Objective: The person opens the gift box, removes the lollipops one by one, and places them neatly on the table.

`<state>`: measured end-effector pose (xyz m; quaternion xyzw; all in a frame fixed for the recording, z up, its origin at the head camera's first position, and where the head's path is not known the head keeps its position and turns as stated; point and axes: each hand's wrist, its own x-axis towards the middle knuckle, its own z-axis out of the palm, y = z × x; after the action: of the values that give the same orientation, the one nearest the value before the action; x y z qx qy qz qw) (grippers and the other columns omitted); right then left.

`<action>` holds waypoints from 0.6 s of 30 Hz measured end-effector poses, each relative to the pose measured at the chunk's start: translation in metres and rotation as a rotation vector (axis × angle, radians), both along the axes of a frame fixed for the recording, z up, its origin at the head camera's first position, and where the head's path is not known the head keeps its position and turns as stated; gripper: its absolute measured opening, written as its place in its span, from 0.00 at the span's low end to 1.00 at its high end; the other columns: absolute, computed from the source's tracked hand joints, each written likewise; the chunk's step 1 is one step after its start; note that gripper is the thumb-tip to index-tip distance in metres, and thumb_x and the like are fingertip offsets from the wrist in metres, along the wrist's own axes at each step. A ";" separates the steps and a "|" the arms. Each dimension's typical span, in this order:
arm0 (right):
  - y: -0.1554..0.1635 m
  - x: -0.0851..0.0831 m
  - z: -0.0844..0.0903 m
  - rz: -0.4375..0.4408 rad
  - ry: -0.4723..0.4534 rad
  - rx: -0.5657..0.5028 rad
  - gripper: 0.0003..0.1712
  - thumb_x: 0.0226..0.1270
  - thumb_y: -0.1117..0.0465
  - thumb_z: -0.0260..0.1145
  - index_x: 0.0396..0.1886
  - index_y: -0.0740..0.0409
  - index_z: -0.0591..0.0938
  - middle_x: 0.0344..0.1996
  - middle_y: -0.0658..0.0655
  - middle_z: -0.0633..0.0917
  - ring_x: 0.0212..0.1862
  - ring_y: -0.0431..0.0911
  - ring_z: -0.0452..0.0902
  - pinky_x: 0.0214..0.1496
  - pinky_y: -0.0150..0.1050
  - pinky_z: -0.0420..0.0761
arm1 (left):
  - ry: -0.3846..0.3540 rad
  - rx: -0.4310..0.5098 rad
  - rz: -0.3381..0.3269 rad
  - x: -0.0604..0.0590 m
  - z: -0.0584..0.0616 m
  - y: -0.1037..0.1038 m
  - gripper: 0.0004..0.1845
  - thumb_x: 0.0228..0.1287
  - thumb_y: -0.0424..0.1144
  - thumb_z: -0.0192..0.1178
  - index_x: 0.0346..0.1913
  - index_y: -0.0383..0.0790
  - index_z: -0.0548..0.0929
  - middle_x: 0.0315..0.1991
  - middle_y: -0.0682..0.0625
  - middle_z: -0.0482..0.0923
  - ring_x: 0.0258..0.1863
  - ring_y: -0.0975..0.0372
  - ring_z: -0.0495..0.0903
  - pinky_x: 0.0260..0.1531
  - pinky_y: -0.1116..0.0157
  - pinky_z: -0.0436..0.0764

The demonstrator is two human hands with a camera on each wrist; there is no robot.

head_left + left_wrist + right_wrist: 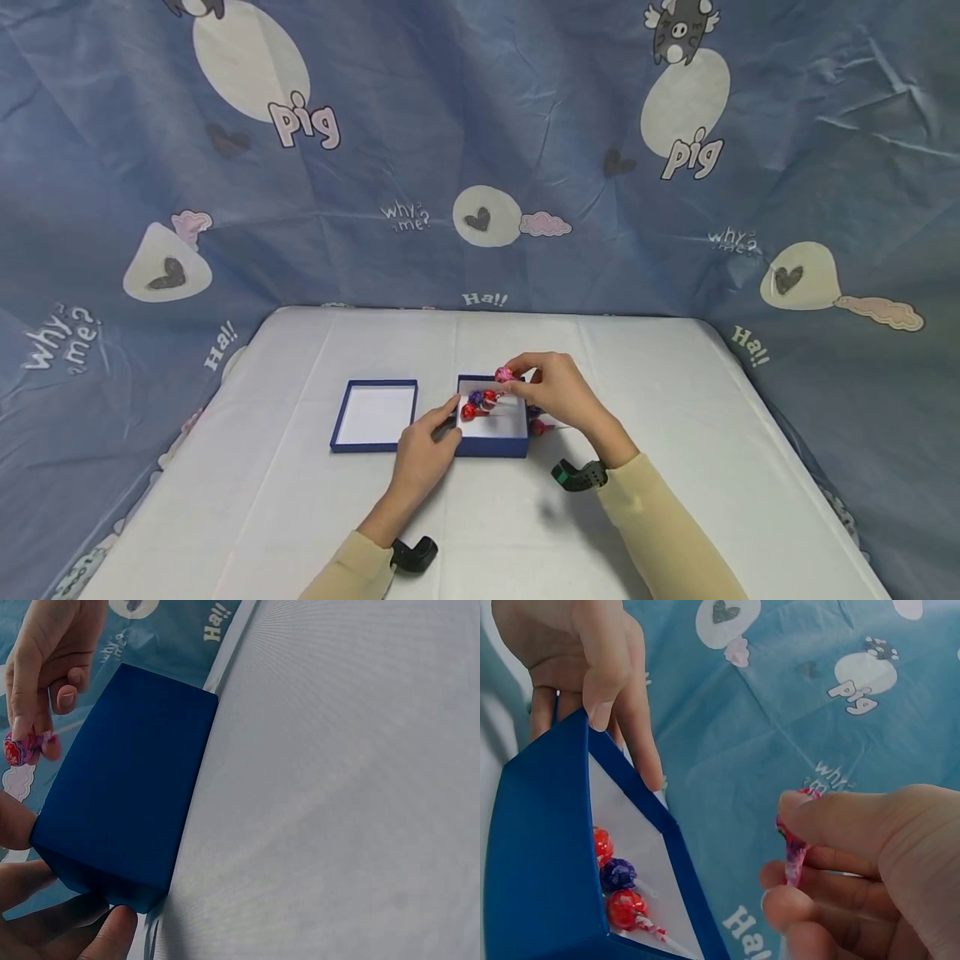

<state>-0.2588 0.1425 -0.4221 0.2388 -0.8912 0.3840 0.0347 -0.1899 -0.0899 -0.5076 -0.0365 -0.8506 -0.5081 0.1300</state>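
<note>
A blue box point(491, 446) stands on the white table point(675, 433) with red and purple lollipops point(477, 404) inside. My left hand point(427, 446) holds the box's left wall, thumb on the rim. My right hand point(551, 387) pinches a pink-wrapped lollipop point(504, 375) just above the box's far right corner. The left wrist view shows the box's blue outer side point(127, 795) and the pink lollipop point(22, 746) in the fingers. The right wrist view shows the box interior point(622, 847), three lollipops point(619, 889), and the pink wrapper point(793, 851) pinched.
The box's blue lid point(375, 415) lies open side up to the left of the box. More lollipops point(537, 423) lie on the table right of the box, partly behind my right hand. A blue printed cloth point(480, 150) hangs behind and around the table.
</note>
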 end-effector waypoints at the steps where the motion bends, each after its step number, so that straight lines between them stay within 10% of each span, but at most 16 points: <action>1: 0.000 0.000 0.000 0.003 0.000 0.000 0.09 0.62 0.54 0.75 0.42 0.41 0.89 0.34 0.41 0.86 0.22 0.42 0.78 0.20 0.38 0.77 | 0.000 0.001 -0.001 0.000 0.000 0.000 0.28 0.60 0.33 0.64 0.66 0.49 0.81 0.60 0.49 0.81 0.61 0.53 0.78 0.62 0.51 0.75; 18: 0.008 0.003 -0.001 -0.004 -0.027 0.024 0.08 0.60 0.60 0.76 0.41 0.49 0.92 0.30 0.42 0.87 0.22 0.41 0.76 0.21 0.37 0.79 | -0.022 0.001 0.013 0.002 0.002 0.001 0.28 0.60 0.33 0.64 0.66 0.52 0.81 0.61 0.49 0.80 0.63 0.53 0.77 0.63 0.51 0.74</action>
<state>-0.2560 0.1505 -0.4233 0.2324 -0.8966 0.3764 0.0206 -0.1881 -0.0888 -0.5061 -0.0251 -0.8520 -0.5080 0.1240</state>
